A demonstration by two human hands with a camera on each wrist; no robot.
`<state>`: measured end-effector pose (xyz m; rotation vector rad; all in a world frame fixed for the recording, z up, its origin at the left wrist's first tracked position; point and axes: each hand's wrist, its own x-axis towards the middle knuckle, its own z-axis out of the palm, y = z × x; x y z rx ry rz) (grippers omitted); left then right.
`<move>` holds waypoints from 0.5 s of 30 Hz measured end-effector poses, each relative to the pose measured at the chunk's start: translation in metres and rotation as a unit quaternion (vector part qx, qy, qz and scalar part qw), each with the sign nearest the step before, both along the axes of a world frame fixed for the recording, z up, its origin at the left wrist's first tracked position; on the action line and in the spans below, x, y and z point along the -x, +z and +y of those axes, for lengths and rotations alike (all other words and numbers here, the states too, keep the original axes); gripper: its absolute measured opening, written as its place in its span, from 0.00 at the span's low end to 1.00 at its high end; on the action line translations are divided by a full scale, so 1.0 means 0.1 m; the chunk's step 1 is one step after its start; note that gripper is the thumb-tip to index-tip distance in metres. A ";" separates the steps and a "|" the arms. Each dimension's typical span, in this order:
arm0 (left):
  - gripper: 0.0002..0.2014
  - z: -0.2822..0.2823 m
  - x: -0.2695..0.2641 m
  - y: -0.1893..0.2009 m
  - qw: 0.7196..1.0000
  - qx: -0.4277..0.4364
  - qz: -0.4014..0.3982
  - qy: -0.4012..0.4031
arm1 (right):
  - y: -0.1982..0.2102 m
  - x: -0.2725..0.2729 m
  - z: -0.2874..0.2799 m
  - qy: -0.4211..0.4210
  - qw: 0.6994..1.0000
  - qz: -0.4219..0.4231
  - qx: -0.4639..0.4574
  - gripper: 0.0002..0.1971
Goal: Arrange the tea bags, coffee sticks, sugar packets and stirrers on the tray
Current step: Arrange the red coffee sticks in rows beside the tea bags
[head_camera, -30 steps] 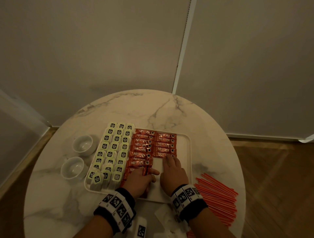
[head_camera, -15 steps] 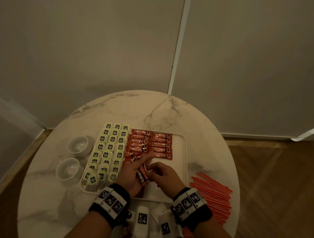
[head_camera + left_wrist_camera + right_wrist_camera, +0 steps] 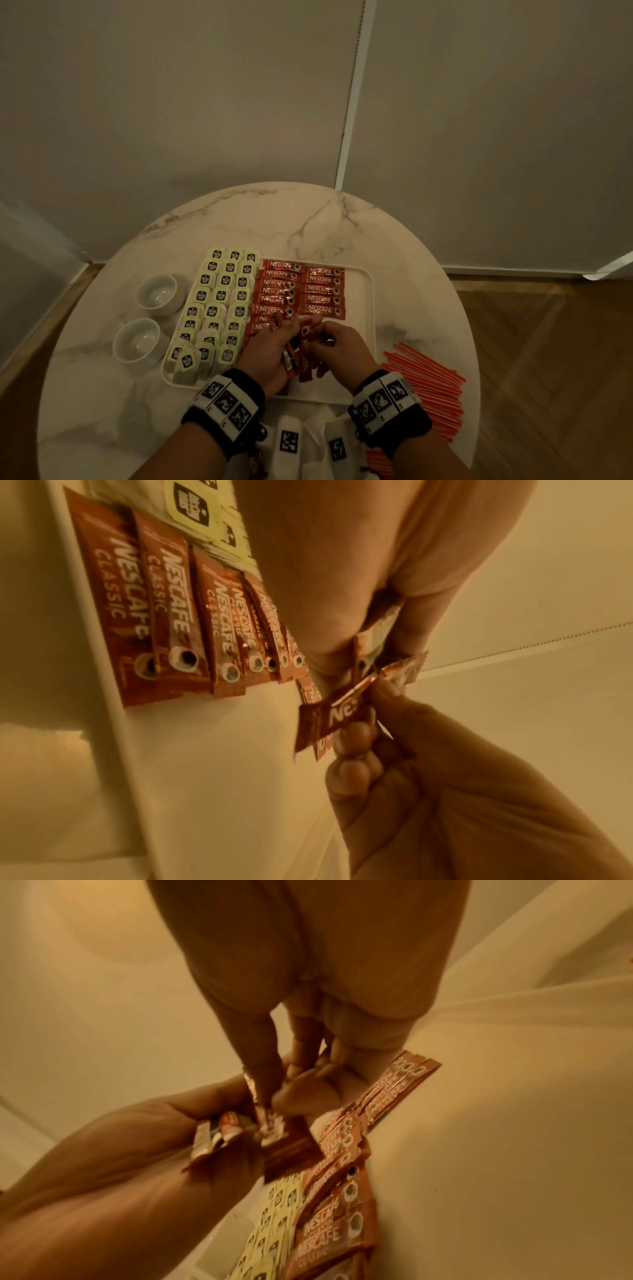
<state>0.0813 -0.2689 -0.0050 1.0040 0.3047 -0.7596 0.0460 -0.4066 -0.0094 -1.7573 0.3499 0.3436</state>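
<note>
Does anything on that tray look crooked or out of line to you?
Yes. At the near left corner of the tray, one tea bag lies tilted on top of its neighbours, breaking the neat rows. The coffee sticks lie flat in columns, and the stirrers are still off the tray, on the table.

A round white marble-veined table [image 3: 308,222] is set against plain beige wall panels [image 3: 171,102]. Brown herringbone wooden flooring [image 3: 548,342] is seen under dim, warm light.
</note>
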 end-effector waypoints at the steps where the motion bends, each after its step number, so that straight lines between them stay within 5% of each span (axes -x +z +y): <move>1: 0.17 0.00 0.00 0.00 1.000 -0.003 -0.004 -0.008 | 0.02 0.00 0.00 0.010 1.000 0.005 -0.008 0.03; 8: 0.11 -0.04 0.03 -0.02 0.986 -0.158 -0.056 0.005 | 0.07 -0.02 -0.16 -0.166 0.958 0.061 -0.226 0.09; 15: 0.11 -0.07 0.00 -0.02 0.948 -0.279 -0.151 -0.015 | -0.04 0.01 -0.19 -0.229 0.899 0.134 -0.349 0.13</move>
